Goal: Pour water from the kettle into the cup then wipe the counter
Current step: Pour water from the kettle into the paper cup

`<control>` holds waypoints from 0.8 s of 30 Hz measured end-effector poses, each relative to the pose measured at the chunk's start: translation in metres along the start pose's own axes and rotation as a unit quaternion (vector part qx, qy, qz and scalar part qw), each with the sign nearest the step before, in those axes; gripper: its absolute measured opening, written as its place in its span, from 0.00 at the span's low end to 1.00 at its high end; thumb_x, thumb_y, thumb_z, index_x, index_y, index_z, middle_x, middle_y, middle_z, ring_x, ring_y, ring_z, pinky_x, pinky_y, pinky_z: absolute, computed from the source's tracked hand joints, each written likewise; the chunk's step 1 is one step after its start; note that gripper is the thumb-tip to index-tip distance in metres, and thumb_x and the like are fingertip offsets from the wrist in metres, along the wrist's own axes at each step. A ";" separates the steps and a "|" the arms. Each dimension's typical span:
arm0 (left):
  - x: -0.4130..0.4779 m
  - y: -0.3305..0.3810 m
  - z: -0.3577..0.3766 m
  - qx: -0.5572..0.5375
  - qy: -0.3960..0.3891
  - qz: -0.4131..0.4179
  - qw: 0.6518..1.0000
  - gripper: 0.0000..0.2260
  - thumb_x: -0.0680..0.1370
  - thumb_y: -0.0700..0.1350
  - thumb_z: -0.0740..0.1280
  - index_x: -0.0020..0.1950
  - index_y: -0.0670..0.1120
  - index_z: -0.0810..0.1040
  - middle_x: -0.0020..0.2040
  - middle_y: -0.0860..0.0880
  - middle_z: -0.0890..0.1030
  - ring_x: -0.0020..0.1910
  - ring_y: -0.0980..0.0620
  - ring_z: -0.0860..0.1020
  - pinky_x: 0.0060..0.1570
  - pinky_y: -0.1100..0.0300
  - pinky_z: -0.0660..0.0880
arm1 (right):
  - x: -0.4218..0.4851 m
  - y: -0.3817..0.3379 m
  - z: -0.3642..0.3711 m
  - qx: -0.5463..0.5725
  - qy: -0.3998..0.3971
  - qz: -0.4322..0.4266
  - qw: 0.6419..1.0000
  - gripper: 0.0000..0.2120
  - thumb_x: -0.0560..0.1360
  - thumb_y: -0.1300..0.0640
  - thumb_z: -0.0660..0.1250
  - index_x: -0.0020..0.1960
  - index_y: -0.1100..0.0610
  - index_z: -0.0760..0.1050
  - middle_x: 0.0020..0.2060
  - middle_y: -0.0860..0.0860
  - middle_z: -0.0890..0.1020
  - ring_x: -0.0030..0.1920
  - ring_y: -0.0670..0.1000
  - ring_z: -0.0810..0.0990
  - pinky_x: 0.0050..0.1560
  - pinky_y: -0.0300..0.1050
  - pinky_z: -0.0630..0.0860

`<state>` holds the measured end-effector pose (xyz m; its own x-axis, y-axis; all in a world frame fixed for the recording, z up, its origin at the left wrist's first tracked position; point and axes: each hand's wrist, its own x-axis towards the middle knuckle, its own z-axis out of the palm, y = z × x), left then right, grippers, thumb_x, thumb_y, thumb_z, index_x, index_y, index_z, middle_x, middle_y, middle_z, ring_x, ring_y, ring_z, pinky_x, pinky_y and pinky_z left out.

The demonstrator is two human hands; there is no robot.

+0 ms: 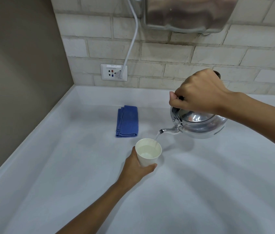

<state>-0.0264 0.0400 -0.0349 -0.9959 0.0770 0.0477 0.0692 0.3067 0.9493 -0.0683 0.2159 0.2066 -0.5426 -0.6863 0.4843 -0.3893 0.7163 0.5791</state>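
Observation:
My right hand (pixel 199 92) grips the dark handle of a shiny metal kettle (pixel 201 124), which is tilted to the left above the white counter (pixel 66 174). A thin stream of water runs from its spout down into a white paper cup (pixel 148 152). My left hand (pixel 136 168) wraps around the cup's lower side and holds it on the counter. The cup holds some water. A folded blue cloth (pixel 127 121) lies flat on the counter just behind the cup, untouched.
A wall socket (pixel 114 72) with a white cable (pixel 131 43) plugged in sits on the brick-tiled back wall. A steel appliance (pixel 185 12) hangs on the wall above the kettle. A brown side wall (pixel 15 73) bounds the counter on the left.

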 end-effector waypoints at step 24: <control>-0.001 0.002 0.000 -0.001 0.000 -0.001 1.000 0.28 0.62 0.50 0.78 0.55 0.59 0.66 0.50 0.62 0.75 0.50 0.70 0.73 0.42 0.80 0.68 | -0.015 -0.004 0.032 0.085 0.006 0.059 0.995 0.21 0.70 0.54 0.53 0.20 0.57 0.56 0.15 0.51 0.56 0.19 0.49 0.53 0.30 0.32 0.47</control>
<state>-0.0251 0.0404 -0.0331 -0.9961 0.0760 0.0451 0.0662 0.3046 0.9502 -0.0817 0.2274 0.1760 -0.5836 -0.5968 0.5506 -0.4444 0.8023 0.3985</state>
